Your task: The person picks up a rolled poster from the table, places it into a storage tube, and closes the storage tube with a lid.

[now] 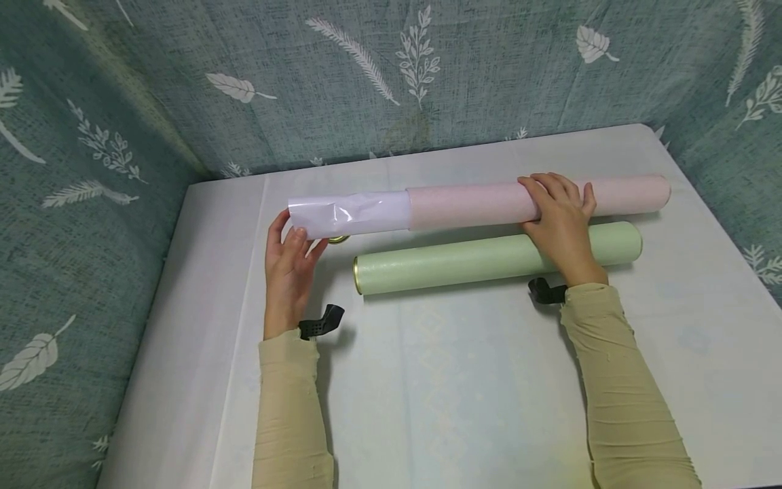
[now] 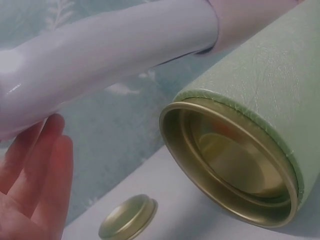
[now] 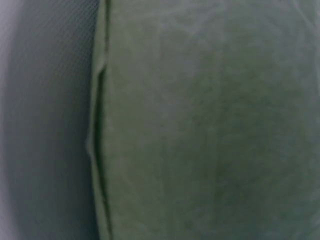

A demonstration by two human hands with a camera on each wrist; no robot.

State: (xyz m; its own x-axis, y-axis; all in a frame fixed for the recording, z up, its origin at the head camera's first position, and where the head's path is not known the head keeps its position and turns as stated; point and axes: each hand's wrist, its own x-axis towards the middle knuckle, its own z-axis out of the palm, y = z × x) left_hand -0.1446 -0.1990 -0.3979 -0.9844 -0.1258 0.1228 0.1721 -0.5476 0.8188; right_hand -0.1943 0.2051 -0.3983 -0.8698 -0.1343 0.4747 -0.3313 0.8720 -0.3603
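Observation:
In the head view, a roll of glossy white sheet (image 1: 360, 212) sticks out of the left end of a pink cardboard tube (image 1: 470, 206). My left hand (image 1: 288, 265) holds the roll's free end, with fingertips (image 2: 54, 125) against its underside in the left wrist view. My right hand (image 1: 559, 224) grips the pink tube from above, right of its middle. Nearer to me lies a green cardboard tube (image 1: 452, 265), passing under the right hand. Its gold-rimmed end (image 2: 230, 160) faces left. The right wrist view is filled by the green tube's surface (image 3: 210, 120); the right hand is hidden there.
A small round gold lid (image 2: 127, 220) lies on the white-covered table (image 1: 464, 380), partly hidden behind the roll in the head view. Green leaf-patterned cloth (image 1: 342, 81) hangs behind the table and at both sides.

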